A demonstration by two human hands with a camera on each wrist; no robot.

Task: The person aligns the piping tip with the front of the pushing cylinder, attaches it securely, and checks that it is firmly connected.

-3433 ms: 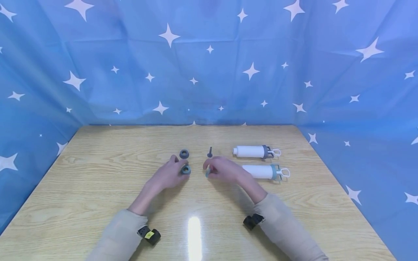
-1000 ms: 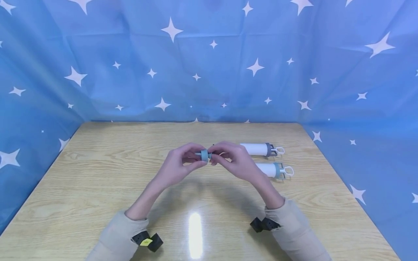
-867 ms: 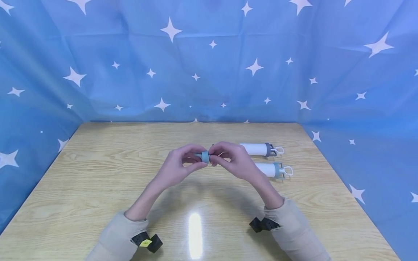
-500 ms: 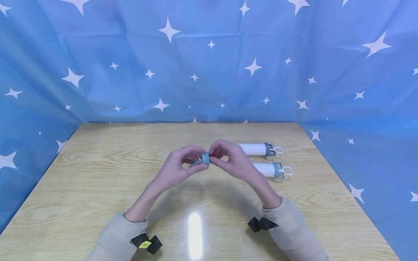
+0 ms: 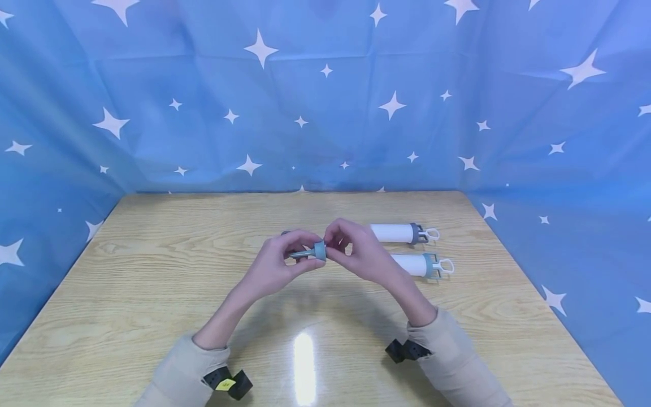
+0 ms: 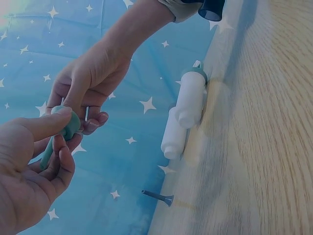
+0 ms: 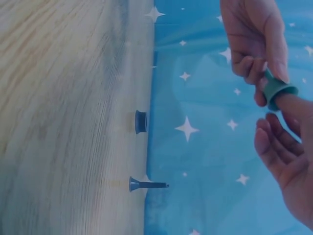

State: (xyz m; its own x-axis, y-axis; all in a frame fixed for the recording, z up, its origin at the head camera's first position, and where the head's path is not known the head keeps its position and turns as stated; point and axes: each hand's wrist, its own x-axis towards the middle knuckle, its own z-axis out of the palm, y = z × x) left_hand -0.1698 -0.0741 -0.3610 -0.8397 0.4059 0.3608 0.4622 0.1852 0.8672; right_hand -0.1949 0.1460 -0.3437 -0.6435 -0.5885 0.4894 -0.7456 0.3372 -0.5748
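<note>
My left hand pinches a teal ring cap between thumb and fingers above the table. A slim teal nozzle passes through the cap and points left toward that palm. My right hand meets the cap's right side with its thumb and curled fingers. In the right wrist view a right fingertip reaches into the cap's wide end, hiding the nozzle's base. Beyond the hands, a dark blue ring cap and a dark blue nozzle stand on the table.
Two white syringe-like barrels lie on the wooden table to the right: one with a dark collar, one with a teal collar. Both have white loop handles. A blue star-patterned curtain hangs behind the table and along its sides.
Both hands lifted the teal cap and nozzle off the table and brought them together; the nozzle now runs through the cap. In the last second it swung inside the cap.
</note>
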